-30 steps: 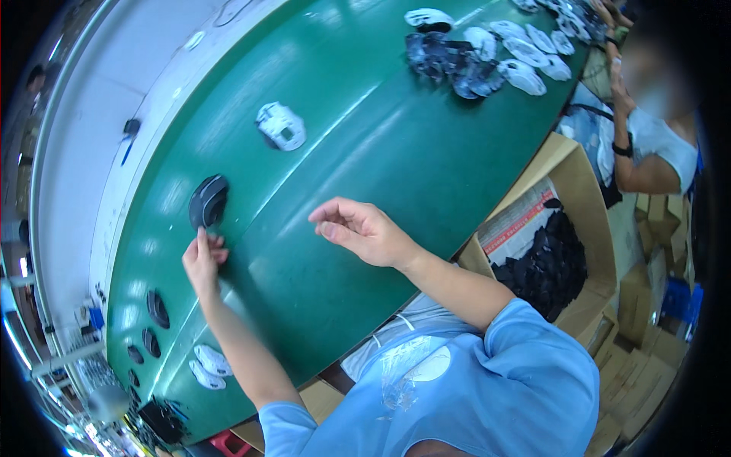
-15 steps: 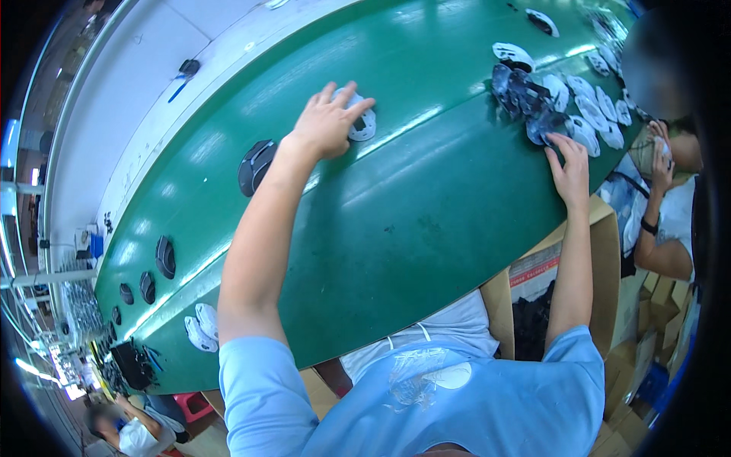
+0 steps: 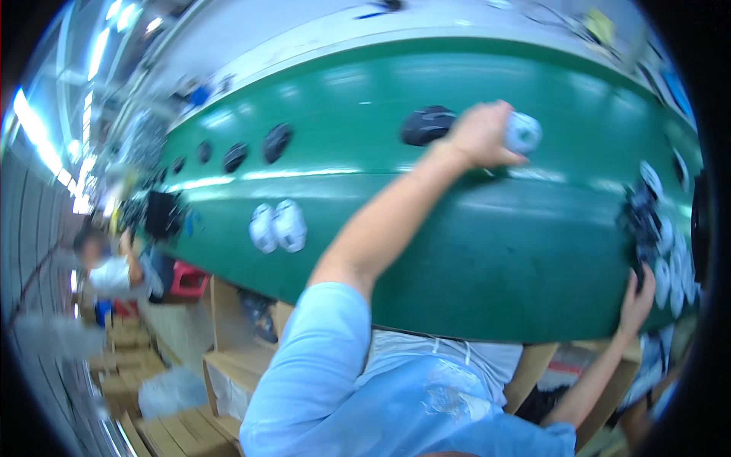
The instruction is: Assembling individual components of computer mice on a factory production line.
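Observation:
My left hand (image 3: 481, 137) is closed around one end of a white computer mouse shell (image 3: 525, 134), thumb on the near side and fingers on the far side. Beside that wrist lies a black mouse (image 3: 427, 126) on the green table. At the right, my right hand (image 3: 638, 302) has its fingertips closed on a dark plastic piece (image 3: 638, 276) at the near end of a pile of dark shells (image 3: 643, 221). Blur hides the exact grip there. Several white shells (image 3: 677, 274) lie right next to this pile.
The green table (image 3: 457, 259) curves across the view. On its left lie more black mice (image 3: 278, 142), two white shells (image 3: 289, 225) and a black box (image 3: 161, 215). Cardboard boxes (image 3: 164, 434) stand on the floor at left. A co-worker (image 3: 114, 266) sits beyond a red stool (image 3: 189, 280).
The view has swung, so the table things appear shifted. My left hand, which was spread over the white mouse shell, now grips it. My right hand stays by the dark pile.

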{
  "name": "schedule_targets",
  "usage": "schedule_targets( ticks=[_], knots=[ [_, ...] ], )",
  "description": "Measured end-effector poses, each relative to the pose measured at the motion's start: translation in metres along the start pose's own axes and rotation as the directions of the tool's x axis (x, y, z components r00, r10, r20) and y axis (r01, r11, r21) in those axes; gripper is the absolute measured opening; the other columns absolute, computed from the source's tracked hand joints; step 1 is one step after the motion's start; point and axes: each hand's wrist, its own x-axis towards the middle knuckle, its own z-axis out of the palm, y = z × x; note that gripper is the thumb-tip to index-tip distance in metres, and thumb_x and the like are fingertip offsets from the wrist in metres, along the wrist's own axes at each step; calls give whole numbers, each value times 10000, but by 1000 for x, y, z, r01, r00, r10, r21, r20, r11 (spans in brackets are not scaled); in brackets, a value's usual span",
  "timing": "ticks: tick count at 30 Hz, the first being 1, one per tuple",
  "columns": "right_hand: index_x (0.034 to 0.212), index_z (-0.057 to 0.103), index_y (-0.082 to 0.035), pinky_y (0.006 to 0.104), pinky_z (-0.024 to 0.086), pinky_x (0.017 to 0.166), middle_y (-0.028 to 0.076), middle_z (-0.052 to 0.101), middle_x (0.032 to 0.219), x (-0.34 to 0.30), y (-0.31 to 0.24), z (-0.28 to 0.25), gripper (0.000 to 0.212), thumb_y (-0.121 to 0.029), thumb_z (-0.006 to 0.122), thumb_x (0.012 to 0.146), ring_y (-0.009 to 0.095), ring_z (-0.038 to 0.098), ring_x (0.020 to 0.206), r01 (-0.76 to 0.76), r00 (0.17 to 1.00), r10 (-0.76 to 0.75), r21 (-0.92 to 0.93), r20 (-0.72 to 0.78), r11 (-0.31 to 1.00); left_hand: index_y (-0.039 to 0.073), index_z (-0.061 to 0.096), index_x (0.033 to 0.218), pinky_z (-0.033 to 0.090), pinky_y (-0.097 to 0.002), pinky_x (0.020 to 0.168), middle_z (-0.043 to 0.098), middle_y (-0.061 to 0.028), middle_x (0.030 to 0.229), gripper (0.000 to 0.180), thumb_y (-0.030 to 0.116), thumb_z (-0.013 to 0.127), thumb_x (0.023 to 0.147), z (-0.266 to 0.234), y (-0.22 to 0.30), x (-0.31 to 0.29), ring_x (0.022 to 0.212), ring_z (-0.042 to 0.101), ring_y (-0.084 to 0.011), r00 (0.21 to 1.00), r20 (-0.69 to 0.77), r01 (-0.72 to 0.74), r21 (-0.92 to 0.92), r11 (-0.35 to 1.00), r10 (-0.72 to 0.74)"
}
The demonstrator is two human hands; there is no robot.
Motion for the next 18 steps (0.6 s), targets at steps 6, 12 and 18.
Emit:
schedule_targets(
  ticks=[6,12,18],
  knots=[
    [1372,576,5,348,439,1055,162,614,1373,-3,3,-20,393,-244,469,1088,254,586,1257,-203,961,228,166,-153,965,14,626,820,497,-359,684,610,-109,813,450,341,914,709,23,20,-86,743,600,-242,931,-348,-110,-554,825,-110],
    [1510,389,3,346,405,1059,134,462,1510,-2,-251,17,485,-229,408,1085,228,498,1314,-176,958,268,945,100,277,38,643,996,507,-266,849,645,-16,1033,287,213,824,859,30,58,-118,940,597,-110,978,112,120,-992,34,-178],
    [1486,431,3,371,355,1119,146,452,1491,0,-352,93,456,-195,430,1075,241,481,1310,84,996,-12,834,-93,546,30,449,1356,472,-284,964,572,-26,1207,438,312,575,1045,53,76,-132,1104,527,-87,987,-46,-24,-989,143,-151]
  ],
)
